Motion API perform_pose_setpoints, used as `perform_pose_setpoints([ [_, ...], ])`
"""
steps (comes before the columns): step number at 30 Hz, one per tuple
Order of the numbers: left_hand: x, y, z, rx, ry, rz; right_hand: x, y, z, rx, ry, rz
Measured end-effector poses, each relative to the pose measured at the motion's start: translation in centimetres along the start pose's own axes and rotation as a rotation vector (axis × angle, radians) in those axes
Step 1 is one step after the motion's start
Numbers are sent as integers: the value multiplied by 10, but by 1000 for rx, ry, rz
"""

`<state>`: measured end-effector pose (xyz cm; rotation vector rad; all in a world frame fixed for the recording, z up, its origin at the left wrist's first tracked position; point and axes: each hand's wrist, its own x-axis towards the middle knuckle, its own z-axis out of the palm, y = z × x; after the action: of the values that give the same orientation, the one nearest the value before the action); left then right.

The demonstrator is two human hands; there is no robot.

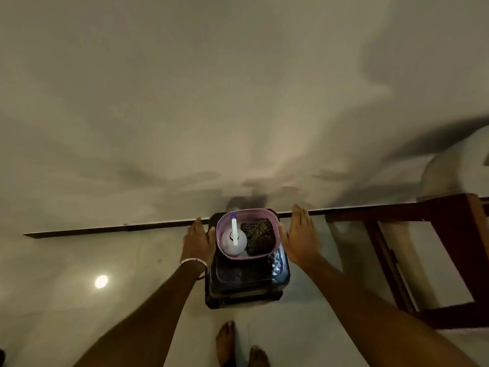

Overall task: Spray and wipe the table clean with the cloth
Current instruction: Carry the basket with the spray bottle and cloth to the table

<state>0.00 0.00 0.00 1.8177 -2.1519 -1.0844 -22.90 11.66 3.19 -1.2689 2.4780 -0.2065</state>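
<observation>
A pink plastic tub (276, 238) stands on a dark stool (246, 282) against the wall. Inside it, a clear spray bottle (234, 242) with a white and blue nozzle stands on the left, and a dark patterned cloth (258, 237) lies on the right. My left hand (198, 242) is flat with fingers apart, just left of the tub. On the tub's other side, my right hand (300, 234) is spread the same way. Neither hand holds anything, and I cannot tell whether they touch the tub.
A dark wooden table frame (449, 234) stands at the right, with a pale rounded object (455, 168) on top. A plain wall fills the upper view above a dark skirting strip (105, 230). The glossy floor (100, 282) reflects a lamp. My bare feet (238, 345) are below the stool.
</observation>
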Motion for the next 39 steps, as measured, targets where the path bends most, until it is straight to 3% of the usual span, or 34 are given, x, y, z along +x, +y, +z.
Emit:
perform_pose_setpoints([
  [7, 60, -14, 52, -163, -127, -293, 50, 7, 69, 229, -229, 194],
  [14, 84, -24, 88, -122, -264, -313, 75, 15, 106, 285, -282, 297],
  [27, 78, -21, 82, 51, -241, -108, 62, 31, 97, 283, -260, 386],
  [39, -12, 73, 49, 231, -222, 81, -42, 74, 4, 374, -121, 405],
])
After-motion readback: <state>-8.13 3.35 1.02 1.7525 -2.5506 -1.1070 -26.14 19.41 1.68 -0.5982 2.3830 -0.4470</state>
